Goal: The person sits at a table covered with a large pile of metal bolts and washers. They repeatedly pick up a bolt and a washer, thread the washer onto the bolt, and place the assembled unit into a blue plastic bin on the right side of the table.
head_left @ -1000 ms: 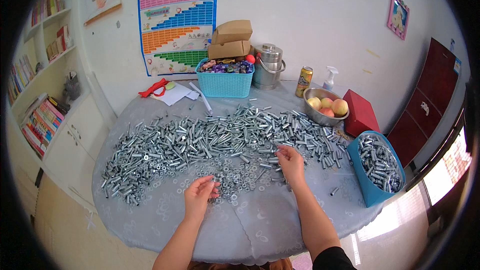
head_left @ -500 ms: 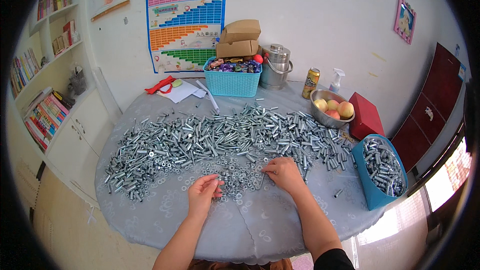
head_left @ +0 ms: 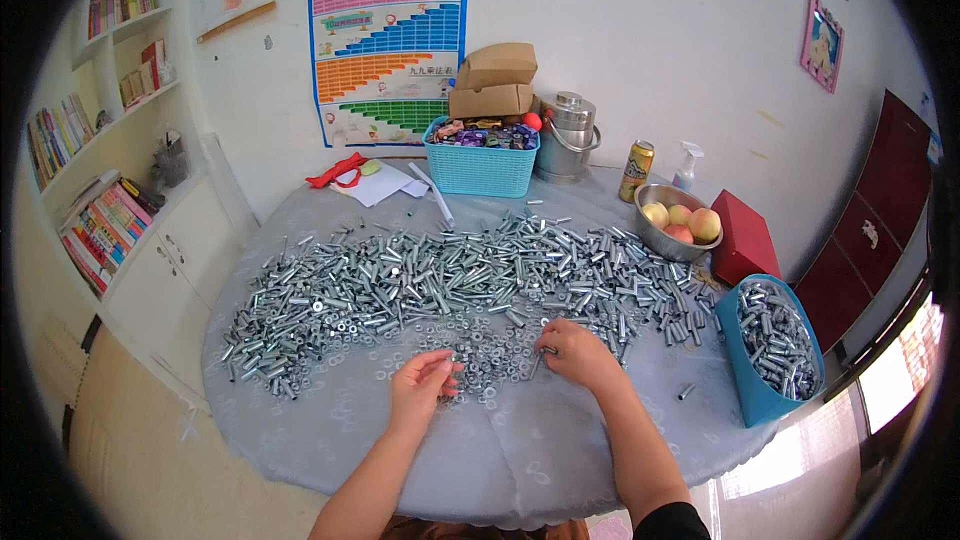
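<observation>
A wide heap of silvery metal bolts and sleeves (head_left: 440,275) lies across the grey-clothed table. In front of it is a patch of small washers and nuts (head_left: 480,350). My left hand (head_left: 420,388) is at the near left edge of this patch, palm partly turned up. Its thumb and fingertips come together, and what they hold is too small to make out. On the right side of the patch my right hand (head_left: 580,354) is closed, knuckles up, pinching a slim metal bolt (head_left: 538,364) that slants down toward the cloth.
A blue tub (head_left: 730,340) of metal sleeves stands at the right edge, near one loose sleeve (head_left: 686,392). Behind the heap are a turquoise basket (head_left: 480,172), metal canister (head_left: 568,140), drink can (head_left: 636,170), spray bottle (head_left: 686,168), steel fruit bowl (head_left: 665,240) and red box (head_left: 745,240).
The whole view has shifted slightly, so everything sits a little farther right. My right fingers have turned a little, and a metal piece now shows more clearly at their tips. My left hand hardly differs.
</observation>
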Motion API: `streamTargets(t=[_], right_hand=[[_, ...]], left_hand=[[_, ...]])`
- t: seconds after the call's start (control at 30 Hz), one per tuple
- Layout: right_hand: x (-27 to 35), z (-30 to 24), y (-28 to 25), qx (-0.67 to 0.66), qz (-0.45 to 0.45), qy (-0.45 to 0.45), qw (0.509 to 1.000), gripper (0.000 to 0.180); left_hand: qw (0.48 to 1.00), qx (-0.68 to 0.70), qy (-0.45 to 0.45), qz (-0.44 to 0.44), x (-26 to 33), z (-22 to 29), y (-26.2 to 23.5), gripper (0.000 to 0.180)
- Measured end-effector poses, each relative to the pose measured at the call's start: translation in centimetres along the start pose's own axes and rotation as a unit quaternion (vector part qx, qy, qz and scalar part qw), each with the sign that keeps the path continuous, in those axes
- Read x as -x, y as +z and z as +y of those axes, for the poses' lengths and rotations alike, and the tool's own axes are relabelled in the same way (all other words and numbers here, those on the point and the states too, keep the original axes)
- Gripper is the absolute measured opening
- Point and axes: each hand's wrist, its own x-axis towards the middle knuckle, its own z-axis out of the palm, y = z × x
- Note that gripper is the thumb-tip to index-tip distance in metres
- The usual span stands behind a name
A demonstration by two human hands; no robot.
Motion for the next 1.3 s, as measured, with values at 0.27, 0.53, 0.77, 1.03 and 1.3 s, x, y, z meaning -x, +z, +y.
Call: streamTargets(t=[0.27, 0.53, 0.77, 1.03, 1.3], right_hand=[[0.2, 0.5, 0.6, 0.043, -0.014, -0.011, 0.999, 0.017], [0.0, 0.2, -0.9, -0.059, -0.008, 0.042, 0.997, 0.015], [-0.9, -1.8, 2.0, -0.519, 0.001, 0.170, 0.838, 0.012], [-0.7, -4.6, 4.6, -0.648, -0.093, 0.208, 0.727, 0.015], [-0.7, -4.7, 4.9, -0.514, 0.040, 0.177, 0.838, 0.014]], left_hand=[[1.000, -0.001, -0.009, -0.004, 0.2, 0.4, 0.2, 0.019], [1.000, 0.011, -0.013, -0.006, 0.2, 0.3, 0.2, 0.020], [0.994, -0.050, 0.082, -0.046, 0.2, -0.5, 0.7, 0.021], [0.983, -0.049, 0.153, -0.094, 0.4, -0.9, 1.0, 0.031], [0.991, 0.130, 0.006, -0.036, 0.0, -0.5, 0.2, 0.016]])
